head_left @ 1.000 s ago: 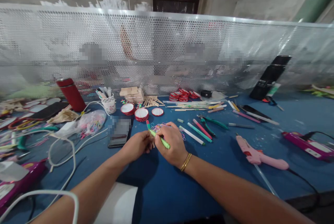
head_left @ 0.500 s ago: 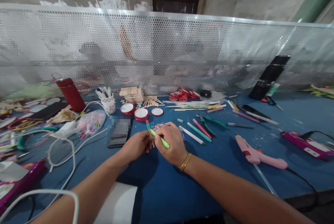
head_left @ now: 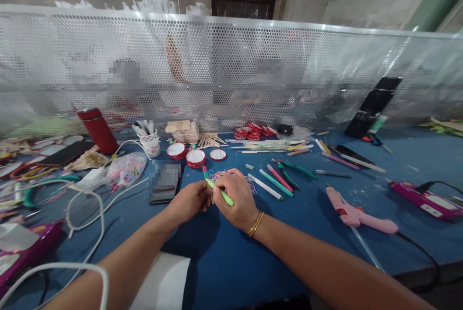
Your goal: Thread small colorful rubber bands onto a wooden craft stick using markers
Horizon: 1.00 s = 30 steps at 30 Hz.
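Note:
Near the middle of the blue table, my right hand grips a light green marker, its tip pointing up and left. My left hand is closed on a small stick with a red and green end showing above the fingers. The marker's tip is at the stick, close to my left fingertips; whether they touch is too small to tell. Coloured rubber bands lie just behind my right hand. Left of my left hand is a dark phone.
Round red-rimmed pieces and wooden sticks lie behind my hands. Markers, green-handled pliers and a pink glue gun are at the right. White cables loop at the left. People sit behind the perforated screen.
My right hand and the green marker have shifted very slightly left. My left hand stays closed on the stick.

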Each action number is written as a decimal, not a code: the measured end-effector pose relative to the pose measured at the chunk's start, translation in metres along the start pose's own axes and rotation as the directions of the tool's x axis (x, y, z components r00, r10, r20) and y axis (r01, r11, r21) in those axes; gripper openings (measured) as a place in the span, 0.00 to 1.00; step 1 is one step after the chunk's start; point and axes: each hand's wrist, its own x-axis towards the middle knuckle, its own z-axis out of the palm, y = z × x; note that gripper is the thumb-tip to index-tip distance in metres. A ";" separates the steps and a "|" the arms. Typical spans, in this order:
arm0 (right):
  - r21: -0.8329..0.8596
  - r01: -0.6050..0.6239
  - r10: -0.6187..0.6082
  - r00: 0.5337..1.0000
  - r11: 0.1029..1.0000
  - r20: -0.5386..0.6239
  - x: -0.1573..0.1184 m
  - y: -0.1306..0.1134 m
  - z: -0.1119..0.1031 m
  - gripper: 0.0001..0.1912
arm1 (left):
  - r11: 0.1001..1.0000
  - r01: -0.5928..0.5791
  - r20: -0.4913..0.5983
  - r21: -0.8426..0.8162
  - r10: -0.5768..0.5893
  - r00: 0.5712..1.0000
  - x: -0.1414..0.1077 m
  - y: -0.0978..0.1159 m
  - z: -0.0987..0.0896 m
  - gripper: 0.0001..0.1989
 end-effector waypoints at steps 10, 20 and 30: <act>0.021 -0.010 0.010 1.000 1.000 0.017 0.000 0.000 -0.001 0.07 | 0.999 0.001 0.001 0.048 -0.001 1.000 0.000 0.001 -0.001 0.12; 0.028 -0.008 0.007 0.999 1.000 0.031 0.001 0.001 -0.001 0.07 | 1.000 0.013 0.006 0.026 -0.014 1.000 0.000 0.001 -0.001 0.12; 0.033 -0.023 0.023 1.000 0.999 0.004 0.000 0.001 -0.002 0.07 | 0.998 0.061 0.002 0.000 -0.061 0.998 0.000 0.001 0.000 0.13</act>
